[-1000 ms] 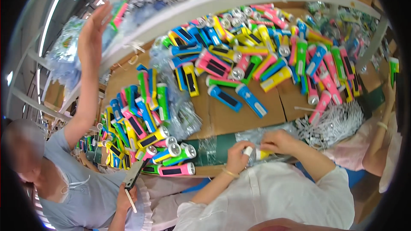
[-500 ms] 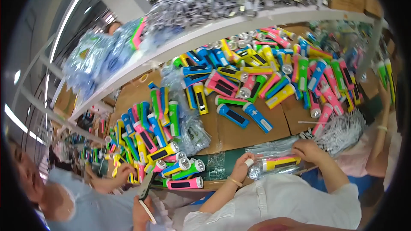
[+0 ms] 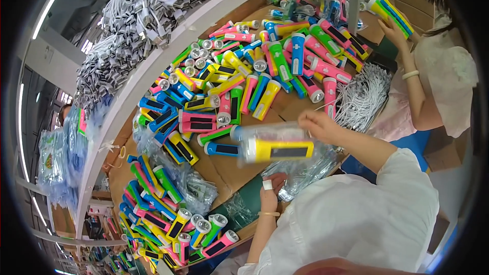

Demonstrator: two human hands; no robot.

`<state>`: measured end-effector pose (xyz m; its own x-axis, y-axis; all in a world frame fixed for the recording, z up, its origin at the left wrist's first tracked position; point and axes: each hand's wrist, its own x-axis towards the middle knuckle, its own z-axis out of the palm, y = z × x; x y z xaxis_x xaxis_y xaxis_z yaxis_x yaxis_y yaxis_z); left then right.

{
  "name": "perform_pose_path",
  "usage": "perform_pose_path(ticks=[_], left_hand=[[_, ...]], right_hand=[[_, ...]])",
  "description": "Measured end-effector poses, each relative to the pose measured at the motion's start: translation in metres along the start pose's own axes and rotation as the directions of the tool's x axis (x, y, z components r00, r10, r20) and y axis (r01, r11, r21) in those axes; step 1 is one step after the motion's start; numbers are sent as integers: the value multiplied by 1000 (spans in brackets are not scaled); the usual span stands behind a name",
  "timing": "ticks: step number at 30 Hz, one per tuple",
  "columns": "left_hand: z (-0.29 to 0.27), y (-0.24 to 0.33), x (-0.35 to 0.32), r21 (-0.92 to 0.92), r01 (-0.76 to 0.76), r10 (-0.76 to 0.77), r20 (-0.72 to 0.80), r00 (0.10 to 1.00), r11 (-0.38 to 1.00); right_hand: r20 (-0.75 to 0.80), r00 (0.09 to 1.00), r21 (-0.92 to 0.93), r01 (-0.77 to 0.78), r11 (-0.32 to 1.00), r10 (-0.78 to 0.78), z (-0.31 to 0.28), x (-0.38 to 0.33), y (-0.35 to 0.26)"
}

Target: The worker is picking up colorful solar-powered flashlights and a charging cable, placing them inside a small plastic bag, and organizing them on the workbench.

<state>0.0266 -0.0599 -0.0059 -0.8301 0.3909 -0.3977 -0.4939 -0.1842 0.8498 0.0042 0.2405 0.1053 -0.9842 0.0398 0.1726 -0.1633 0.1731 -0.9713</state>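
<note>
My right hand (image 3: 321, 125) pinches the edge of a clear plastic bag (image 3: 277, 130), raised over the front of the table. Inside the bag lies a yellow flashlight (image 3: 280, 150) with a dark panel, slightly blurred by motion. Below it, my left hand (image 3: 271, 193), with white tape on one finger, has its fingers apart and holds nothing I can see. That hand is beside a stack of clear plastic bags (image 3: 300, 177) at the table's front edge.
A large heap of colourful flashlights (image 3: 234, 79) covers the cardboard, with another pile (image 3: 158, 209) at left. White cables (image 3: 364, 91) lie at right; more plugs (image 3: 153, 15) fill the shelf (image 3: 153, 74). A co-worker's hand (image 3: 395, 33) at right holds several flashlights.
My view has turned to the right. The bagged flashlight has risen from the table edge in my right hand, while my left hand has come away from it. The left co-worker has left view.
</note>
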Motion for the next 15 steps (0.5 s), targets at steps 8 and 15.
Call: perform_pose_path(ticks=[8,15], left_hand=[[12,-1,-8,242,-93,105,-37,994,966],[26,5,-17,495,-222,286,-57,956,840]], right_hand=[[-450,797,-450,188,873,-403,-141,151,3],[-53,869,280,487,827,-493,-276,244,-15]])
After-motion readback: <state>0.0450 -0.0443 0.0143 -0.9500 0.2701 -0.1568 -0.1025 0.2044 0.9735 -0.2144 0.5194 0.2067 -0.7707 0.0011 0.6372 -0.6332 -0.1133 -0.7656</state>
